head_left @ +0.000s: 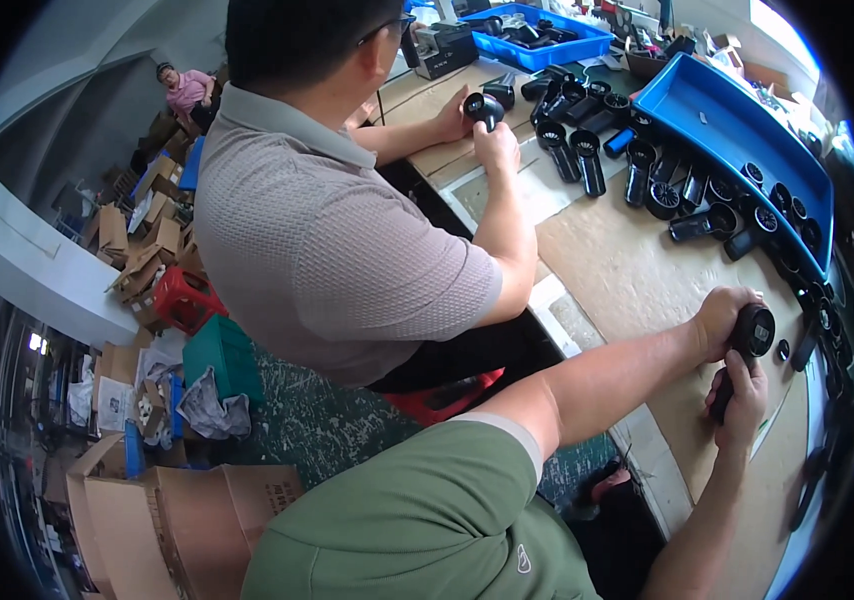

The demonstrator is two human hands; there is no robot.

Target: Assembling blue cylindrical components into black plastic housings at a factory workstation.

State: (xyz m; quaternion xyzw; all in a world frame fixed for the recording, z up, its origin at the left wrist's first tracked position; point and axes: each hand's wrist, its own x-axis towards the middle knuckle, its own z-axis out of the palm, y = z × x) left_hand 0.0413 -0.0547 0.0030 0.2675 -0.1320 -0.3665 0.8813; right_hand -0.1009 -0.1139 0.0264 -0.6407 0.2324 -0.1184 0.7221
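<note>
Both of my hands are on one black handheld fan (755, 331), whose round head shows a small display window. My left hand (723, 318) wraps the side of the round head with its fingers closed. Around the handle lower down, my right hand (744, 400) is closed, the thumb lying up along it. Much of the handle is hidden by that hand. Beside the fan head, a small round black part (783, 350) lies on the tabletop (627, 275). Several more black fans (717, 222) lie close together beyond my hands.
A long blue tray (737, 120) holding fans stands at the far right; another blue tray (537, 45) is at the back. To my left, a co-worker (337, 220) holds a similar black fan (484, 108) with both hands. Cardboard boxes (187, 520) and a green bin (224, 365) stand on the floor.
</note>
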